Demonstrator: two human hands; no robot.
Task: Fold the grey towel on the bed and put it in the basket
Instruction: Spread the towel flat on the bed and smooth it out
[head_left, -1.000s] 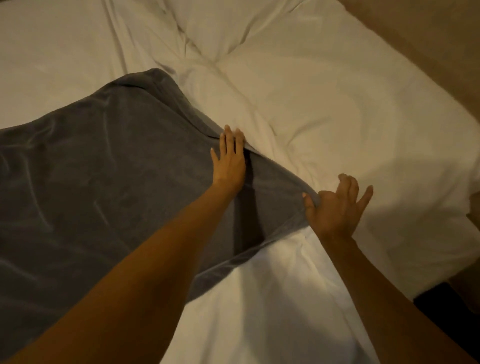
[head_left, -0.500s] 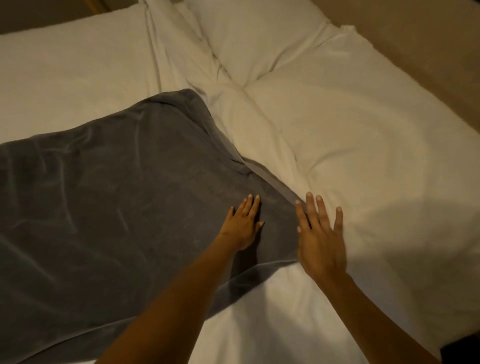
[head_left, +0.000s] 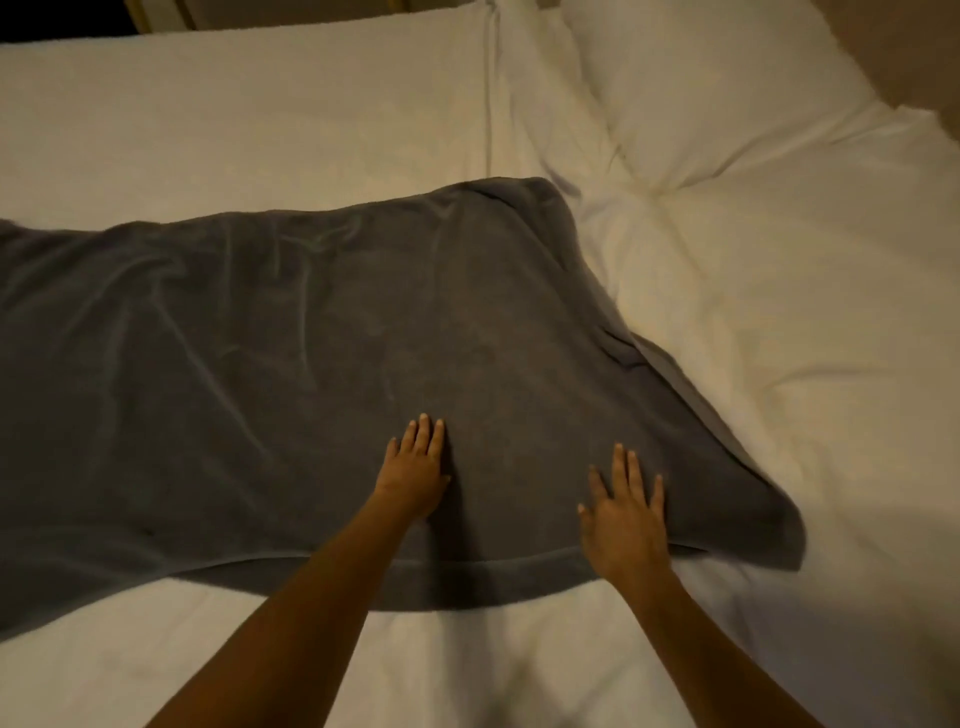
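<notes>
grey towel (head_left: 311, 364) cut off at left edge, pillow (head_left: 701, 78) cropped at top

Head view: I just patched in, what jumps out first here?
The grey towel dominates, spread flat across the white bed and running off the frame's left edge. Both hands press palm-down on its near right part, the left hand further in, the right hand by the near hem. A white pillow lies at top right; no basket is in view.
</notes>
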